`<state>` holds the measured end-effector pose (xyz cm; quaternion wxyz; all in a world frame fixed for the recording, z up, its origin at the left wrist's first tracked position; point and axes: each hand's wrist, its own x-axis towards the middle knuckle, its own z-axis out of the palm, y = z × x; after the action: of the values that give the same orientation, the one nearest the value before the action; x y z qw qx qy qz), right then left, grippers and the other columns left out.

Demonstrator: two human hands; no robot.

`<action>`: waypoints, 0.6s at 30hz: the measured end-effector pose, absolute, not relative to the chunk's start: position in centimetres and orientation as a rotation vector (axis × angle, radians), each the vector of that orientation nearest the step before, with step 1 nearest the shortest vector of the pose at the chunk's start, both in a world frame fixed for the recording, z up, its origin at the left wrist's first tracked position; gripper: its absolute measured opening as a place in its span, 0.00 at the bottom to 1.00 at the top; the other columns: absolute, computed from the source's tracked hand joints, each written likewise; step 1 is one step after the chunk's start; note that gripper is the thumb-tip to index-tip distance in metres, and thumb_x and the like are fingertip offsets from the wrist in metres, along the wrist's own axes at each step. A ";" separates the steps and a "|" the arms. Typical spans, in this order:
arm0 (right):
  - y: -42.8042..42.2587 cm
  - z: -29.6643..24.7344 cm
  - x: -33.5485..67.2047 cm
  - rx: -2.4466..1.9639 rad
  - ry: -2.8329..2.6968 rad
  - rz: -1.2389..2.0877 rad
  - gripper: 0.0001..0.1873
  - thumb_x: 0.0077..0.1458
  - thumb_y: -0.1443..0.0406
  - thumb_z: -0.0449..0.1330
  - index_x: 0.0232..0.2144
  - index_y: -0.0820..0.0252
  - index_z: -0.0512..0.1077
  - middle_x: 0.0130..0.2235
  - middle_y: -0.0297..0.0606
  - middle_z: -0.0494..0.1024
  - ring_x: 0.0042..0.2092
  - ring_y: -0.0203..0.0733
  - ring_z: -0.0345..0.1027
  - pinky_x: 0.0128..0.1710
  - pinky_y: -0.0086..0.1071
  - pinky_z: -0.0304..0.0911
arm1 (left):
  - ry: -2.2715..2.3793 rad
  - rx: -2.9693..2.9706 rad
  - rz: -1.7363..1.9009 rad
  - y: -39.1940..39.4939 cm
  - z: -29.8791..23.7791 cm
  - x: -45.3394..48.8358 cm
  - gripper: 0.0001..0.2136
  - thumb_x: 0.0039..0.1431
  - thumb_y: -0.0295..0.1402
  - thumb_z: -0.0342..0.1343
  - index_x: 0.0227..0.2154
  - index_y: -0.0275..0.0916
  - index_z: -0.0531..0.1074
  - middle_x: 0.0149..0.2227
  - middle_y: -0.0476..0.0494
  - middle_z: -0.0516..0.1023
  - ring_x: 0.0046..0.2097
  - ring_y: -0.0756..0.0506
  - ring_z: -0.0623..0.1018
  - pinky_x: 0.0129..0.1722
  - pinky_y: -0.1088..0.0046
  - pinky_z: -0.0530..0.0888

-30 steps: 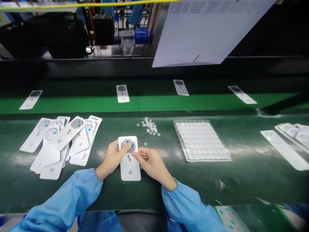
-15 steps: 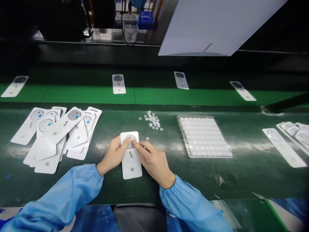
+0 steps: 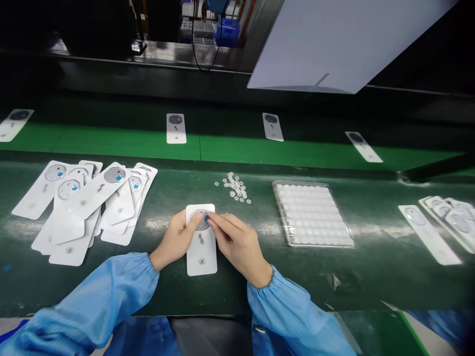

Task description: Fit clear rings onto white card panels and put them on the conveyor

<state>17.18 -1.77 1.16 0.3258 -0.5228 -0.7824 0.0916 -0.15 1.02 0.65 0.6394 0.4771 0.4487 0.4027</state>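
Overall, the work sits at the centre of a dark green conveyor belt [image 3: 237, 289], where a white card [image 3: 201, 259] lies upright to the viewer, directly in front of the wearer and between both hands. A round grey disc [image 3: 201, 220] sits at the card's upper end, partly covered by fingers. The left hand [image 3: 174, 240] is on the card's upper left side, its thumb pressed down across the disc and its fingers curled together at the card's left edge. The right hand [image 3: 237, 244] comes in from the right, its thumb and forefinger drawn close together at a small blue mark [image 3: 206, 218] on the disc; whether they pinch anything there cannot be told from this view. Both wrists end in gathered light blue sleeves [image 3: 293, 311]. To the left, a loose overlapping pile of similar cards [image 3: 115, 198] lies on the belt, several showing grey discs with blue marks. Just beyond the working card, a small scatter of clear round pieces [image 3: 235, 188] lies directly on the belt. Further right is a clear plastic tray [image 3: 293, 183] filled with rows of pale moulded pockets, and at the right edge more cards [image 3: 428, 235] lie apart from it. Single cards [image 3: 176, 128] are spaced along a bright green belt [image 3: 111, 143] beyond, beneath a tilted white panel [image 3: 345, 49].
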 end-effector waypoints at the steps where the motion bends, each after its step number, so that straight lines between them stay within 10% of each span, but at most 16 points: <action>1: -1.6 1.2 17.1 -1.384 -2.034 0.224 0.16 0.72 0.64 0.53 0.54 0.54 0.78 0.41 0.40 0.82 0.38 0.40 0.78 0.34 0.31 0.73 | 1.017 1.087 0.911 1.0 0.7 -0.1 0.19 0.64 0.49 0.59 0.42 0.36 0.78 0.32 0.44 0.81 0.31 0.46 0.77 0.30 0.73 0.73; 10: -1.5 1.3 16.8 -1.409 -2.051 0.176 0.13 0.72 0.65 0.52 0.43 0.56 0.78 0.41 0.38 0.82 0.37 0.38 0.77 0.30 0.29 0.67 | 1.003 1.134 0.883 0.9 0.6 -0.2 0.18 0.66 0.48 0.57 0.42 0.37 0.78 0.34 0.43 0.81 0.33 0.45 0.78 0.31 0.73 0.73; 18: -0.6 2.2 16.3 -1.370 -1.362 1.155 0.18 0.66 0.49 0.56 0.35 0.56 0.69 0.23 0.28 0.65 0.22 0.35 0.58 0.21 0.29 0.53 | 0.992 1.066 0.894 1.3 0.6 -0.3 0.20 0.61 0.51 0.61 0.40 0.35 0.78 0.34 0.43 0.82 0.32 0.45 0.78 0.31 0.73 0.74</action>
<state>16.34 -0.55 2.23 0.4307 -0.5493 -0.5462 0.4630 -0.32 1.27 0.64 0.6568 0.4706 0.4378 0.3944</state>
